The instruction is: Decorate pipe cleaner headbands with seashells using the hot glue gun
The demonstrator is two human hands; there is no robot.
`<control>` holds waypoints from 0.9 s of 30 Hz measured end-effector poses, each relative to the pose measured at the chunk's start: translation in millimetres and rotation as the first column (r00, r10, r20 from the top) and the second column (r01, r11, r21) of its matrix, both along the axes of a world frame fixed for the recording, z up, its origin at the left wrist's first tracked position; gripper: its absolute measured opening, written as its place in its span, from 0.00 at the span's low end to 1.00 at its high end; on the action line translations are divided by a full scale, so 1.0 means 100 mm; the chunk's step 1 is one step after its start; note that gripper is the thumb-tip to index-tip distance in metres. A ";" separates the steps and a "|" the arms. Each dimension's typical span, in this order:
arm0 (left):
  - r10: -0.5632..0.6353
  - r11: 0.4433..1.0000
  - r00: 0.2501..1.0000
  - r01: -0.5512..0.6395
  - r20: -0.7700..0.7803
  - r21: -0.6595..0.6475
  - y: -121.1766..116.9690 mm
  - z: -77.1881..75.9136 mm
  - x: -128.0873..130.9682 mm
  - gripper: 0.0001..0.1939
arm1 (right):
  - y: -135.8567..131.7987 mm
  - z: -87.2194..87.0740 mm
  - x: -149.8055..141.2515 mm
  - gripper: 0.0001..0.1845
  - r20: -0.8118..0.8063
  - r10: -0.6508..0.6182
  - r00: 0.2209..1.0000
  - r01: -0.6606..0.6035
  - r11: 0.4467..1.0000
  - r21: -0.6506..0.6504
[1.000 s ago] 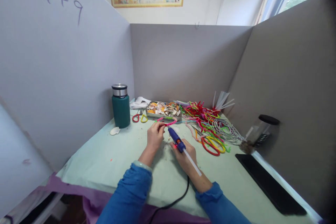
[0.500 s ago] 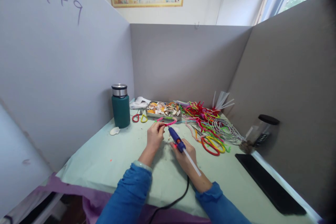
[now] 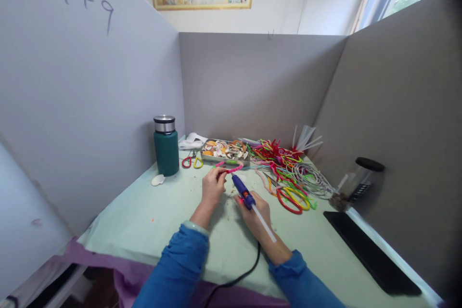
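Observation:
My left hand (image 3: 213,185) pinches a bent pink and green pipe cleaner (image 3: 236,168) between thumb and fingertips, above the middle of the table. My right hand (image 3: 257,211) is wrapped round a blue hot glue gun (image 3: 241,188), with a clear glue stick (image 3: 264,224) poking out of its back end. The gun's nozzle points up and left, close to the pink part of the pipe cleaner; whether they touch I cannot tell. From the gun a black cord runs down over the table's front edge.
A tray of shells (image 3: 225,150) stands at the back. To its right lie heaped pipe cleaners (image 3: 277,156) and red-and-yellow scissors (image 3: 290,200). A green thermos (image 3: 166,147) and a white shell (image 3: 158,180) are on the left. A jar (image 3: 355,185) and a black slab (image 3: 371,252) lie right.

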State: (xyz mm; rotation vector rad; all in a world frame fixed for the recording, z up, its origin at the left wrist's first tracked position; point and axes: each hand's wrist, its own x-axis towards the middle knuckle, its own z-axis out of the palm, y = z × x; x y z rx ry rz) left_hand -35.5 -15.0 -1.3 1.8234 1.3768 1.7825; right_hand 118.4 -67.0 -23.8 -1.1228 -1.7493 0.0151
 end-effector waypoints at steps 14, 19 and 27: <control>0.049 0.999 0.994 -0.047 0.099 -0.021 0.00 0.07 -0.11 0.07 | -0.02 0.14 0.25 0.15 0.528 -0.232 0.817 0.336 0.936 -0.108; 0.053 0.999 0.986 -0.051 0.160 -0.018 0.03 0.06 -0.16 0.07 | 0.05 0.20 0.44 0.17 0.537 0.036 0.843 0.122 0.959 -0.256; 0.077 0.997 0.969 -0.075 0.235 -0.017 0.06 0.05 -0.21 0.08 | 0.21 0.55 -0.06 0.07 0.540 0.158 0.827 -0.045 0.975 -0.216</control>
